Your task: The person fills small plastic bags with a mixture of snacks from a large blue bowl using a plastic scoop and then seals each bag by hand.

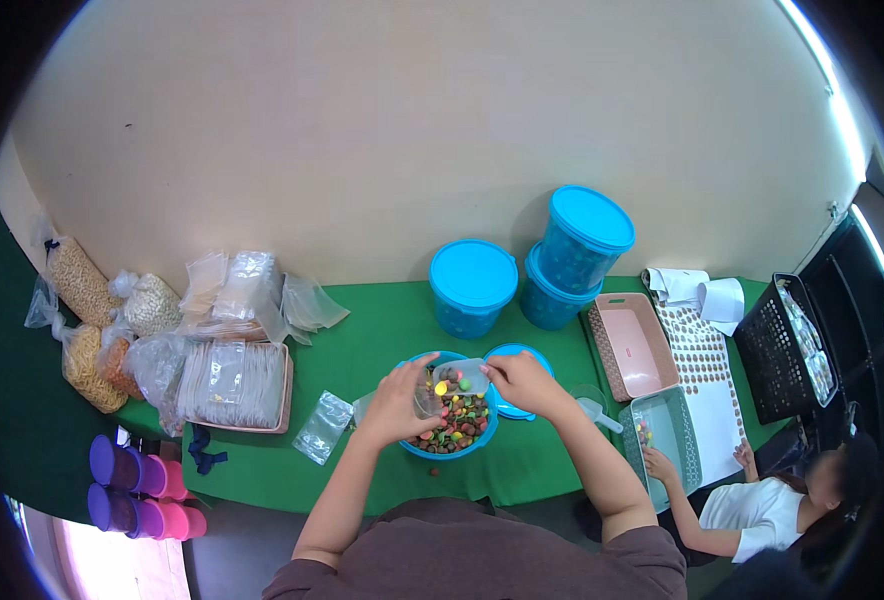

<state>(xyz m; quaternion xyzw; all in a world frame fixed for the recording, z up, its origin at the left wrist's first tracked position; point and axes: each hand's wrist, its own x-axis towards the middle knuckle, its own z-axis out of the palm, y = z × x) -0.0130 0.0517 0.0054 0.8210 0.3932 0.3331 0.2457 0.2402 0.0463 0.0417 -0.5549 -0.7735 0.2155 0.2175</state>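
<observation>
A blue tub full of brown, red, green and yellow candies stands in front of me. Over it, my right hand grips the handle of a clear plastic scoop with a few candies in it. My left hand is closed round a clear plastic cup, its mouth close against the scoop. How much the cup contains is hard to make out. Beside the tub lies its blue lid, partly behind my right hand. A clear plastic bag rests on the green cloth to the left.
Lidded blue tubs stand by the wall. At left are a basket of packets and bags of nuts. A pink basket, a grey-green basket and a black crate are right, near another person.
</observation>
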